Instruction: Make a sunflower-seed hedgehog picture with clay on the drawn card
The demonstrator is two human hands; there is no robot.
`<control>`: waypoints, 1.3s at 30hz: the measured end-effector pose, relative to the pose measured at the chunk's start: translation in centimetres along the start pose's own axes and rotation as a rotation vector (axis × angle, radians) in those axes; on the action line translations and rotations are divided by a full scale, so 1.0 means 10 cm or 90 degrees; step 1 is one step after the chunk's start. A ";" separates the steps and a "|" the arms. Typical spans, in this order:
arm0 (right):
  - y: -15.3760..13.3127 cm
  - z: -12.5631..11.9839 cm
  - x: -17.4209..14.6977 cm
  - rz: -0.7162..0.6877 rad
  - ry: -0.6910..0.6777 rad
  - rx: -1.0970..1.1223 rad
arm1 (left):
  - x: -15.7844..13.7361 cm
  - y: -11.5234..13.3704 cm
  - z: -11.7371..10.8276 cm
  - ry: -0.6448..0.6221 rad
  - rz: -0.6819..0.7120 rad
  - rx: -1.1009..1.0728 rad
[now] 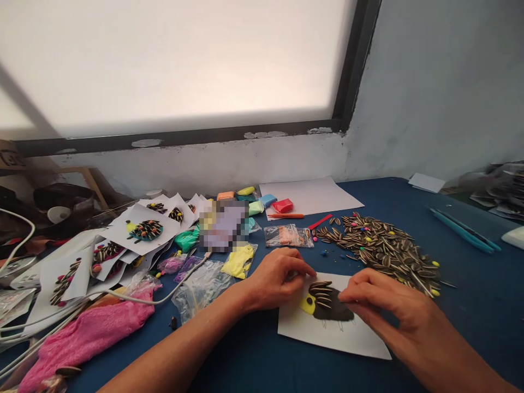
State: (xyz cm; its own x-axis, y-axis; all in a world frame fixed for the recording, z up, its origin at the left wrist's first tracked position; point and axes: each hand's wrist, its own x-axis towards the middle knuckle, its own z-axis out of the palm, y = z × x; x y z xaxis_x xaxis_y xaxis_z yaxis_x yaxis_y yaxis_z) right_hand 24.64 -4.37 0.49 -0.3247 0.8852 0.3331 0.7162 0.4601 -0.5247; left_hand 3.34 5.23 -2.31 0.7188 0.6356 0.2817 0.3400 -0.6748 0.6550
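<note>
A white card (331,335) lies on the blue table before me. On it is a hedgehog shape of flat black clay (338,311), with a yellow clay face (308,305) and striped sunflower seeds (321,293) stuck at its left part. Pencilled legs show below the body. My left hand (276,281) holds the card at its upper left edge, fingers bent and the index finger reaching along the top. Over the right side of the clay, my right hand (380,305) has thumb and index finger pinched together. Whatever sits between those fingertips is hidden.
Loose sunflower seeds (380,245) are heaped behind my right hand, with blue tweezers (464,232) farther right. Clay packets (282,206) and an orange tool (286,216) lie at the back. Seed-covered cards (118,224), a white cable (176,289) and pink cloth (94,333) crowd the left.
</note>
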 end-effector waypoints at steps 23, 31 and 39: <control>-0.07 0.28 -0.05 -0.103 0.051 -0.078 | 0.02 -0.04 0.02 -0.008 0.009 0.047; 0.00 0.31 -0.07 -0.113 0.037 -0.127 | 0.02 -0.03 0.01 -0.005 0.004 0.045; 0.04 0.30 -0.07 -0.123 -0.003 -0.176 | 0.02 -0.02 0.01 -0.007 0.001 0.057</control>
State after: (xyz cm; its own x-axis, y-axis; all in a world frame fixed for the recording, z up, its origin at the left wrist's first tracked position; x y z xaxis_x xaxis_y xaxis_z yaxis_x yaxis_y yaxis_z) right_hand 23.31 -4.61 -2.29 -0.4728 0.7846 0.4011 0.7814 0.5837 -0.2206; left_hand 3.46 5.46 -2.49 0.7259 0.6303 0.2751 0.3911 -0.7074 0.5888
